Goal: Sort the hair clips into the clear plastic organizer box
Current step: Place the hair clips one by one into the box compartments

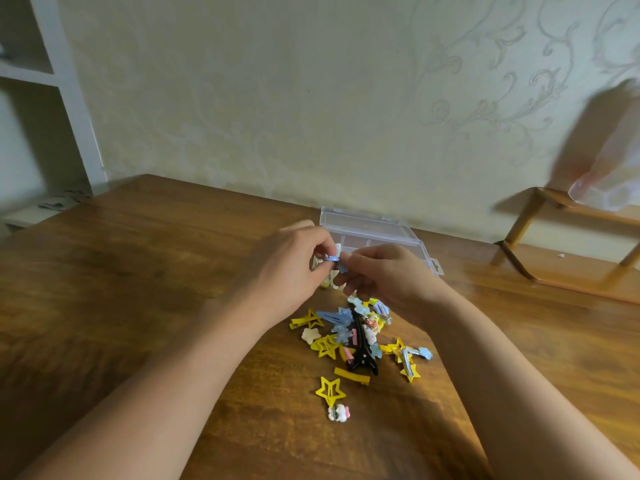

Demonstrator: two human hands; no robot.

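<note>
Both hands meet above the table in front of the clear plastic organizer box (372,230), whose lid lies open toward the wall. My left hand (287,261) and my right hand (388,275) pinch a small blue and white hair clip (335,259) between their fingertips. Below them a pile of hair clips (360,334) lies on the wood: yellow stars, blue stars, a long black clip (362,351). A lone yellow star clip (330,391) and a small white and pink clip (338,412) lie nearest me. The box's near compartments are partly hidden by my hands.
The wooden table (138,271) runs up to a patterned wall. A small wooden rack (568,251) stands at the right with a blurred plastic bag (609,168) above it. White shelving (45,98) is at the left.
</note>
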